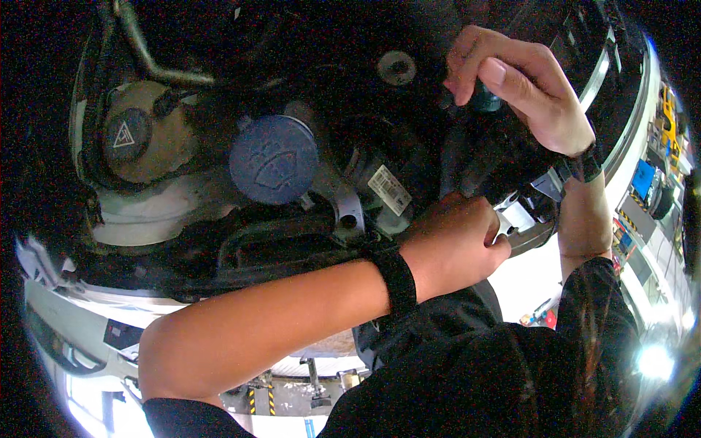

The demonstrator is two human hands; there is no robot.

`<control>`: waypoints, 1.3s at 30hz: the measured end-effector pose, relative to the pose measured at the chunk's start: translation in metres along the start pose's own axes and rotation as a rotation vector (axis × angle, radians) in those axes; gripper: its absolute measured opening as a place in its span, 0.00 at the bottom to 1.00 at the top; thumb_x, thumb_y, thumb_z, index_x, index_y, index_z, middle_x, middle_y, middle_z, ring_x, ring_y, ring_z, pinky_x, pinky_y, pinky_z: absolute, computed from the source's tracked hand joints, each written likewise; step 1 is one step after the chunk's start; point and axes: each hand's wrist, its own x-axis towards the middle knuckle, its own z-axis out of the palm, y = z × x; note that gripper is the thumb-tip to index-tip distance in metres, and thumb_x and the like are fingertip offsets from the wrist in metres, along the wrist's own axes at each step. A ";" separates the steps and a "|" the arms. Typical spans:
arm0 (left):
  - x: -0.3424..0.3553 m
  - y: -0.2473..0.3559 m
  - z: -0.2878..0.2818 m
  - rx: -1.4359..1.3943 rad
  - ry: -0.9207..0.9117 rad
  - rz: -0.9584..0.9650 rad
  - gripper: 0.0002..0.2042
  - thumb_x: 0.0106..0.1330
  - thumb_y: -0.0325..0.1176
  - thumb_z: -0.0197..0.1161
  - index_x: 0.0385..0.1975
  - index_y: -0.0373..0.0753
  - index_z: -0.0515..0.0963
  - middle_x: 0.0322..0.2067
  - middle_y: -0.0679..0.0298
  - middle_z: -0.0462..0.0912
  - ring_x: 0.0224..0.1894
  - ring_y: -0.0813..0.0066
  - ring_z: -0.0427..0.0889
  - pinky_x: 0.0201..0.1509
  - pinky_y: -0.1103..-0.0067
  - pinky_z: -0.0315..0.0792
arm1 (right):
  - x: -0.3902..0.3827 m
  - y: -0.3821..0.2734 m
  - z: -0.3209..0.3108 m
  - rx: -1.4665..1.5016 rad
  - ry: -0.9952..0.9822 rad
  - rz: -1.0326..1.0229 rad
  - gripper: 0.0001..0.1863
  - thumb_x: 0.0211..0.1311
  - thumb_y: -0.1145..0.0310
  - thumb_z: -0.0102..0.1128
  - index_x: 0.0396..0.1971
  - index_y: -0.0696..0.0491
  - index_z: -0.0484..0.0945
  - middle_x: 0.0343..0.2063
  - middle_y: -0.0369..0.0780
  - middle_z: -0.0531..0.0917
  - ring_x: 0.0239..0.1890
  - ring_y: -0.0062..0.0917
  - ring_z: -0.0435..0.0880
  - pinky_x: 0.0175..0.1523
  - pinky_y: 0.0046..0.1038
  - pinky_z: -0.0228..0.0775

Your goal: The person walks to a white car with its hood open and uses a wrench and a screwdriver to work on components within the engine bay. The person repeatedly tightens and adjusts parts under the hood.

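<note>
My left hand (pixel 460 244) reaches over the front edge of a car's engine bay, a black band round its wrist. Its fingers are curled, and their tips go down into shadow, so what they hold is hidden. Farther back and to the right, my right hand (pixel 529 91) is bent at the wrist with fingers and thumb curled in. A dark green rounded thing (pixel 488 98) shows under its palm; its kind cannot be made out. Left of my left hand are a blue washer fluid cap (pixel 274 158) and a metal bracket (pixel 346 208).
A coolant tank with a dark round cap (pixel 128 133) stands at the left. A white label (pixel 390 190) and a pale round disc (pixel 396 67) show among dark parts. The car's front edge curves below. Workshop gear, including a blue box (pixel 644 177), is at far right.
</note>
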 end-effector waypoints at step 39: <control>0.000 0.005 -0.004 0.011 -0.041 -0.041 0.15 0.61 0.38 0.62 0.20 0.31 0.82 0.24 0.42 0.83 0.30 0.42 0.84 0.41 0.56 0.77 | -0.001 -0.007 0.004 0.225 -0.060 0.160 0.22 0.81 0.55 0.49 0.40 0.60 0.81 0.36 0.36 0.83 0.39 0.19 0.79 0.50 0.25 0.71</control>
